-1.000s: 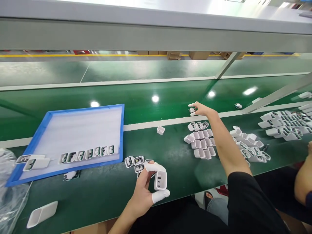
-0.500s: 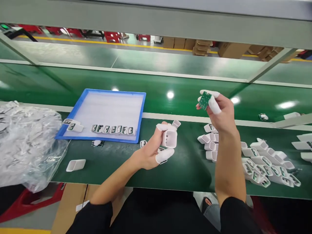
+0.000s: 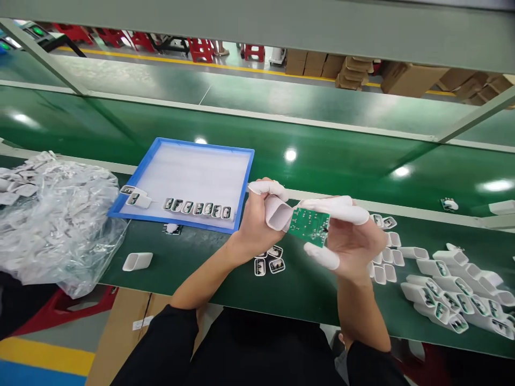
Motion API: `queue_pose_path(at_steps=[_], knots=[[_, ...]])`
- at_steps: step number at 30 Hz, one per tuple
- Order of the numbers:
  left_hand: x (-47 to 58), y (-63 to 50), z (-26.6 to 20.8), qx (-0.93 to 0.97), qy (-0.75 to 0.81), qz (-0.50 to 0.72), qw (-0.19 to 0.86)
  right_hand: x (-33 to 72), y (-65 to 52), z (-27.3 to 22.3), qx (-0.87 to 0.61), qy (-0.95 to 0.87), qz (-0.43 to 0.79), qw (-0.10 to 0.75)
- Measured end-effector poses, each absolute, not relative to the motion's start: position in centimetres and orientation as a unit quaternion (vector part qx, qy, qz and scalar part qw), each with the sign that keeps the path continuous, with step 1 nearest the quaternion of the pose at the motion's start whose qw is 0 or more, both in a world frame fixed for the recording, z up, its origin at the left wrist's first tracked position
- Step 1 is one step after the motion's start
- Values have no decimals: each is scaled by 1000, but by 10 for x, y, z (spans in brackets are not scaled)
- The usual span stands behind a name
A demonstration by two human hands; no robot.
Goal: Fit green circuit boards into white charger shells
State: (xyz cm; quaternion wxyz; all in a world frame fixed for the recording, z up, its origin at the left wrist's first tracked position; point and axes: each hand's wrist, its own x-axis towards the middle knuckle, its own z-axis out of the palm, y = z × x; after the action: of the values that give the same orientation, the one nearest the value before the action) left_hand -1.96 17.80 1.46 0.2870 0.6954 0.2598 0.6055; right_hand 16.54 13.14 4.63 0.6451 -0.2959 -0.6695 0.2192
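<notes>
My left hand [image 3: 253, 225] is closed round a white plastic housing [image 3: 278, 213], its open end facing right and toward me. White finger cots cover several fingertips on both hands. Between the thumb and fingers of my right hand [image 3: 356, 238] is a green circuit board [image 3: 309, 225], held by its edges with the soldered side toward me. The board's left edge is close beside the housing's opening; whether they touch I cannot tell. Below my left hand several housings with boards inside [image 3: 277, 265] stand on the green table [image 3: 225, 284].
A blue-rimmed tray [image 3: 181, 219] holds a row of filled housings. At the left lies a clear bag of white parts [image 3: 76, 214], with a single housing [image 3: 137, 261] near it. Many housings [image 3: 458, 305] cover the right side. A loose board [image 3: 172, 229] lies before the tray.
My right hand has brought the circuit board down and left to the housing. My left hand has turned the housing so its opening faces right. The view has shifted slightly.
</notes>
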Motion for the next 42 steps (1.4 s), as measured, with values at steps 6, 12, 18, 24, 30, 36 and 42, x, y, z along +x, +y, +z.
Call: queue_pose_path(at_steps=[6, 12, 18, 24, 30, 36, 42], knots=[[-30, 174, 20, 723, 308, 581, 214, 153, 139, 33, -298, -683, 200, 635], [-27, 177, 16, 712, 275, 620, 182, 147, 138, 28, -291, -687, 204, 634], [-26, 178, 15, 716, 267, 624, 160, 147, 137, 26, -304, -696, 200, 620], [-26, 177, 15, 720, 289, 611, 158, 146, 138, 29, -307, -705, 196, 609], [-25, 177, 15, 717, 284, 616, 161, 146, 139, 28, -292, -721, 178, 602], [-26, 176, 16, 727, 278, 602, 177, 147, 139, 30, -299, -726, 166, 597], [-26, 176, 14, 733, 287, 593, 170, 144, 139, 34, -321, -735, 137, 581]])
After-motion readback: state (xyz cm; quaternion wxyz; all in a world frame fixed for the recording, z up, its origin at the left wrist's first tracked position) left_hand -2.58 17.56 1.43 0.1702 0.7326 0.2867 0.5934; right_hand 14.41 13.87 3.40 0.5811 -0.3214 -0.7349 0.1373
